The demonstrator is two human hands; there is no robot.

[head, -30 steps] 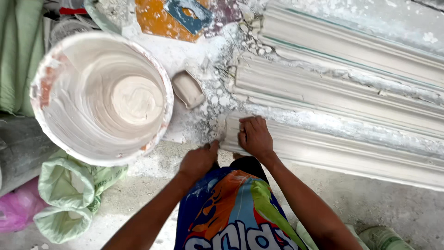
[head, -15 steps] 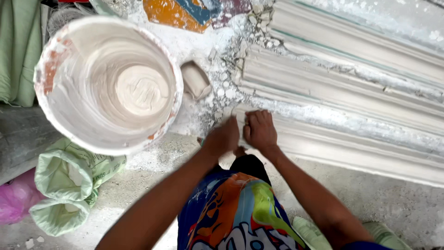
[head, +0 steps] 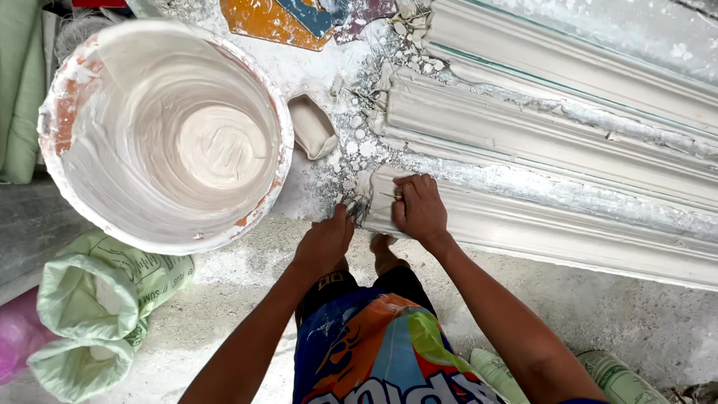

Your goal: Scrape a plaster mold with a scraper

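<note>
Long white plaster mouldings lie side by side on the floor; the nearest moulding (head: pixel 568 228) ends right in front of me. My right hand (head: pixel 419 209) presses down on that end, fingers curled over its top. My left hand (head: pixel 325 239) is at the moulding's left end, its fingertips pinching a small tuft of fibres or plaster scrap (head: pixel 357 208) sticking out there. Whether that hand grips anything firmly is not clear.
A big white bucket (head: pixel 60 187) with wet plaster in its bottom stands at the left. A small plaster-caked cup (head: pixel 313 126) lies between bucket and mouldings. Green sacks (head: pixel 97 299) sit at the lower left, plaster crumbs (head: pixel 359 142) are scattered near the moulding ends, and coloured tile pieces (head: pixel 284 19) lie at the top.
My left hand has moved up from the floor to the moulding's left end, close beside my right hand. The right hand stays on the moulding end.
</note>
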